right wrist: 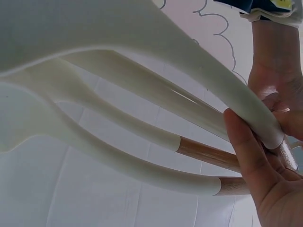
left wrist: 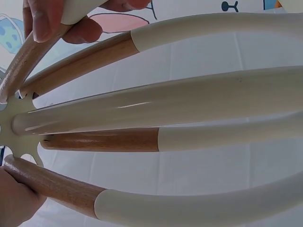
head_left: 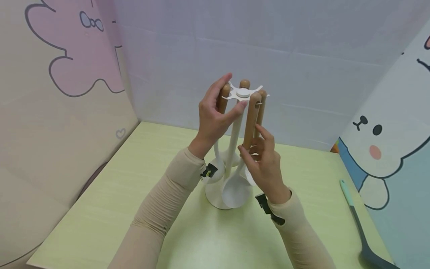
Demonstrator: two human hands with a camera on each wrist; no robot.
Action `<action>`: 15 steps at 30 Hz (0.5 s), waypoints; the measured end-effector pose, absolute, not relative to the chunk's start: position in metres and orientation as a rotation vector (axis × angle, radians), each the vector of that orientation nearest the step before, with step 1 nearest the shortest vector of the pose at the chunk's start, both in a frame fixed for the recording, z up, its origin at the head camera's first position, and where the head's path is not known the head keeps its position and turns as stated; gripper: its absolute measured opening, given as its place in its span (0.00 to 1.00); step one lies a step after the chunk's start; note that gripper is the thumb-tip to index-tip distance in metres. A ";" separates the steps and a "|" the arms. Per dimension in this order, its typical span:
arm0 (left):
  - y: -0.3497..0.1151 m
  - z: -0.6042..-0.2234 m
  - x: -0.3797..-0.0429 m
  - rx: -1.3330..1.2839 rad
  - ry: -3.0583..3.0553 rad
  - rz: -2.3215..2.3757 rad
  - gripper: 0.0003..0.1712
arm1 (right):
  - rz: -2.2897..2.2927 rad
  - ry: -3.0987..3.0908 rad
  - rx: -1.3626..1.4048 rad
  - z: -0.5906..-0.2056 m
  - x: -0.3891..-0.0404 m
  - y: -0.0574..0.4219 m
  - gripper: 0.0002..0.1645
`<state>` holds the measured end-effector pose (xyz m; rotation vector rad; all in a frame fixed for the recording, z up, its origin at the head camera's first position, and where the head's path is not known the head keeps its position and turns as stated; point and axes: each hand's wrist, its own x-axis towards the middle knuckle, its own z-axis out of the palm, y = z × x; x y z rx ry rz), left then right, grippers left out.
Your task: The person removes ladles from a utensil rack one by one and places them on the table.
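Observation:
A white utensil stand (head_left: 243,92) with a hooked top holds several white kitchen utensils with wooden handles. My left hand (head_left: 218,112) spans the stand's top from the left, its thumb at the hooks and its fingers around the far side of a wooden handle (head_left: 223,99). In front, a white ladle (head_left: 236,192) hangs head down, its wooden handle close against the hooked top. My right hand (head_left: 265,160) pinches this ladle where the white neck (right wrist: 265,125) meets the wood. Whether its handle hole sits over a hook cannot be made out.
Around the stand's round base (head_left: 215,200) lies a pale green tabletop (head_left: 161,149). A dark grey utensil with a mint handle (head_left: 357,220) lies along the right edge. Cartoon-printed sheets (head_left: 373,149) and a plain white sheet (head_left: 302,86) enclose the table.

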<state>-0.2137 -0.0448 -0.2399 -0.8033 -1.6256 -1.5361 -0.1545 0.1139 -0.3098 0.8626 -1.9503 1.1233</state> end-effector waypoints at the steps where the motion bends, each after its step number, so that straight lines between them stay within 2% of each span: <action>1: -0.045 -0.240 -0.214 -0.805 -1.626 -1.536 0.37 | 1.122 -1.952 0.863 -0.310 -0.154 0.114 0.42; 15: -0.046 -0.241 -0.215 -0.834 -1.631 -1.551 0.38 | 1.096 -1.968 0.864 -0.302 -0.152 0.117 0.42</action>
